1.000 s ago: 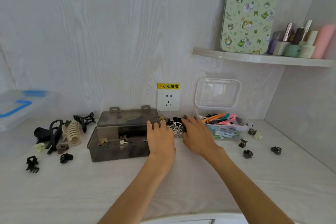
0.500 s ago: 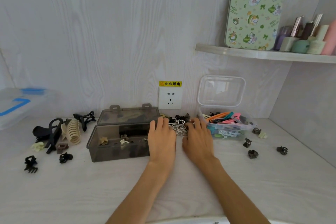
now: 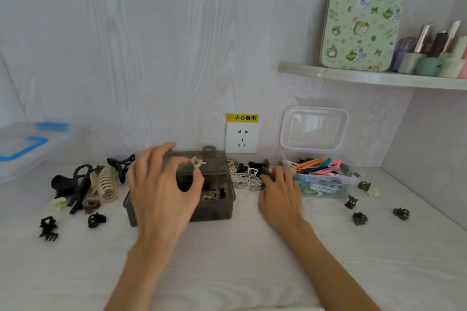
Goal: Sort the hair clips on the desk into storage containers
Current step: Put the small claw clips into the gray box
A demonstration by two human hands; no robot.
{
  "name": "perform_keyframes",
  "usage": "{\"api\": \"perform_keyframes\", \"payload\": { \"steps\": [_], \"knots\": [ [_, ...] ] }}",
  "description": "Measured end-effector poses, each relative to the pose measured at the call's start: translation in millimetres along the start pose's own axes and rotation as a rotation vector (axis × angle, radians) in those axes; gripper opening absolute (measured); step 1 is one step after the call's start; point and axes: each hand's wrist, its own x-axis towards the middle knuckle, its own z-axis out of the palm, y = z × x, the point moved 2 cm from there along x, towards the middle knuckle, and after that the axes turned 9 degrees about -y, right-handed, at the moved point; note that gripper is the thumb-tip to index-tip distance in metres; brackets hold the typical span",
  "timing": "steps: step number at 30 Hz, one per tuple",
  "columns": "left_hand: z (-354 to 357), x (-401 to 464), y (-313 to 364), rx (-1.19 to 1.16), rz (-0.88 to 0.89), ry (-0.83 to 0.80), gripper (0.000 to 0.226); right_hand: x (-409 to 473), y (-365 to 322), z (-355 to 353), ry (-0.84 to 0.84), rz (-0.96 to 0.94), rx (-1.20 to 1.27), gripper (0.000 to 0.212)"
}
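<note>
Left hand point(image 3: 161, 192) hides the grey box's point(image 3: 217, 207) contents.

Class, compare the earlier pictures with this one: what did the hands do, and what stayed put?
The left hand left the pile, moved left over the smoky grey box and now pinches a small cream clip. The right hand stayed at the clip pile. The boxes and loose clips did not move.

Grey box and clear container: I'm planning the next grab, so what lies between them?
Head view: a heap of clips between grey box and clear container, under the right hand fingertips.
</note>
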Motion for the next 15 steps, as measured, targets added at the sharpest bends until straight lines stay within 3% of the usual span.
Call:
{"api": "perform_keyframes", "payload": {
  "steps": [5, 10, 13, 15],
  "knots": [
    [0, -7, -40, 0.036, -0.05, -0.121, 0.026, 3, 0, -4, 0.034, 0.008, 0.08, 0.018],
    [12, -16, -44, 0.037, -0.102, -0.19, 0.016, 0, 1, -21, 0.254, 0.016, 0.311, 0.016],
    [15, -18, -44, 0.027, -0.096, -0.188, 0.012, -2, -9, -35, 0.378, -0.044, 0.464, 0.016],
    [16, -18, -46, 0.018, -0.099, -0.175, 0.01, -6, -30, -46, 0.365, -0.151, 0.552, 0.016]
  ]
}}
